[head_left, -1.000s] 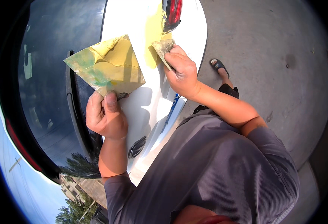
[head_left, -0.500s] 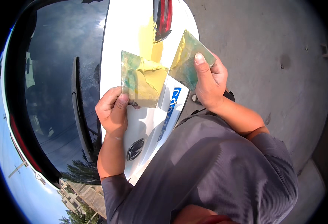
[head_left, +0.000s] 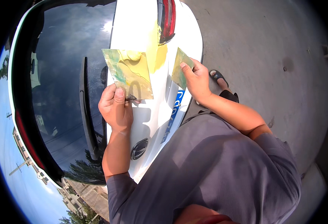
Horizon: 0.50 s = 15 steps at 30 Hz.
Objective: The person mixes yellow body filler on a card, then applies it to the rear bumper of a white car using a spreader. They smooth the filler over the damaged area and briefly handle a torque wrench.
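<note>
two hands apart, left hand [head_left: 114,108] pinching yellow sheet [head_left: 128,73], right hand [head_left: 196,79] gripping smaller sheet [head_left: 179,68] (edge-on, partly hidden)

Bigger yellow-green sheet [head_left: 128,74]: thin, glossy, roughly rectangular, streaky teal patches on yellow, bit see-through, curved smudge marks across it. Pinched at near edge, near right corner, standing up and tilted slightly left, in front of white car tailgate, just right of dark rear window.

Smaller yellow-green piece [head_left: 179,68]: same filmy stuff, narrower, seen almost edge-on so looks like slanted sliver, pointed top corner. Gripped along right side, off to right of bigger sheet, not touching it, just below red tail light.
</note>
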Available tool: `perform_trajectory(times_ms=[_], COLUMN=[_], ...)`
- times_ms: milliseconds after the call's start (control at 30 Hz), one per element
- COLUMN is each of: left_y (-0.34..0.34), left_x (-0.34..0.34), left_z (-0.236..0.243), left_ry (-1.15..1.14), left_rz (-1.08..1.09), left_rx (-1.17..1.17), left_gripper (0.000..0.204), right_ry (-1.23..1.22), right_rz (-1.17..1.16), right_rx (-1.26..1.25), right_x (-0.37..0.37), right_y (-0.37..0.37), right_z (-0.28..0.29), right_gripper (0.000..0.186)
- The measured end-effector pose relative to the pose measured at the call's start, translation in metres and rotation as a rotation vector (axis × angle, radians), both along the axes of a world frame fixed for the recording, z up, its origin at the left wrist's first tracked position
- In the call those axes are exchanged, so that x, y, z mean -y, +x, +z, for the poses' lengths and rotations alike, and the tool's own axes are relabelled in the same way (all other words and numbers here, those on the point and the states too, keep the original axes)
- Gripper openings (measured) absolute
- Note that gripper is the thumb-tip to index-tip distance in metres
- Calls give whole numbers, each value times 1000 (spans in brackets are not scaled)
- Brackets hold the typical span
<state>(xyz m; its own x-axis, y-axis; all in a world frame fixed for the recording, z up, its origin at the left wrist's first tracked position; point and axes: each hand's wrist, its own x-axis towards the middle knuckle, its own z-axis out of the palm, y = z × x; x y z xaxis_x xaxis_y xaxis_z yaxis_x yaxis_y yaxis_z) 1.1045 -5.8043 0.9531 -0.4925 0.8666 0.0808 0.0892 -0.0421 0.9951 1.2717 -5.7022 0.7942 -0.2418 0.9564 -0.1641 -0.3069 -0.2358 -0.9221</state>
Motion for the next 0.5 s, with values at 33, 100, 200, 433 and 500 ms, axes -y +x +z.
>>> perform_trajectory(times_ms=[33,100,200,433,500], left_y=[-3,-3,-4,-4,-3], left_x=[-2,-3,-1,1,1], left_z=[-2,-3,-4,-3,-2], left_ry=[30,47,55,21,25], left_rz=[20,34,1,-52,-53], left_rx=[31,2,-4,-49,-43], left_gripper=[34,34,34,34,33], right_ry=[-43,-93,-105,-137,-129], right_rz=[19,46,66,104,107], right_rx=[20,51,82,84,82], right_x=[-8,-17,-27,-33,-33], right_y=[-6,-15,-23,-28,-29], right_z=[-4,-9,-3,6,6], right_gripper=[32,31,29,24,24])
